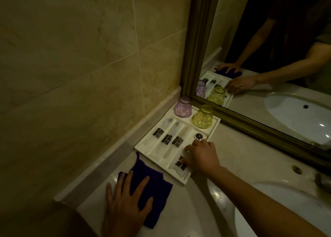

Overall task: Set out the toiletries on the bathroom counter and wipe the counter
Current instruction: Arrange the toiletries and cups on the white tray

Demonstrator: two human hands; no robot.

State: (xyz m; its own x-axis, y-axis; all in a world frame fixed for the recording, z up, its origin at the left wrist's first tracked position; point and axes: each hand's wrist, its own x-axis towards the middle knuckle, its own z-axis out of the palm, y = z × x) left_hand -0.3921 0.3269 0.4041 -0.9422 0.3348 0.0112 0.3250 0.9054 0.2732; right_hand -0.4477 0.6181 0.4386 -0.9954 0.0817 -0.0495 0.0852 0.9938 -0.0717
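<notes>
"Two hands are over the worktop (206, 210). Which is nearest?"

"The left hand (125, 202). Its fingers are straight and spread, and the palm lies flat on a purple cloth (155, 188) at the worktop's left edge, by the wall."

"And the right hand (203, 156)?"

"Further in, reaching across from the sink basin (247, 226) side. Its bent fingers rest in the right-hand compartment of the white tray (143, 148), with the thumb on a clear sachet (179, 170) that has a black label. I cannot tell whether it pinches the sachet or only touches it."

"Where is the tray?"

"Just beside the cloth, in the corner. Three long slots on its left hold wrapped toiletries (165, 139), each with a black label. A small round dark-capped item (198, 136) sits just beyond the fingertips."

"And at the far end?"

"Two cups stand upside down in the tray's back section, a purple cup (183, 108) on the left and a yellow cup (203, 119) on the right. Behind them the framed mirror (200, 39) reflects the cups, the tray and both hands. The tiled wall (71, 57) rises on the left."
</notes>
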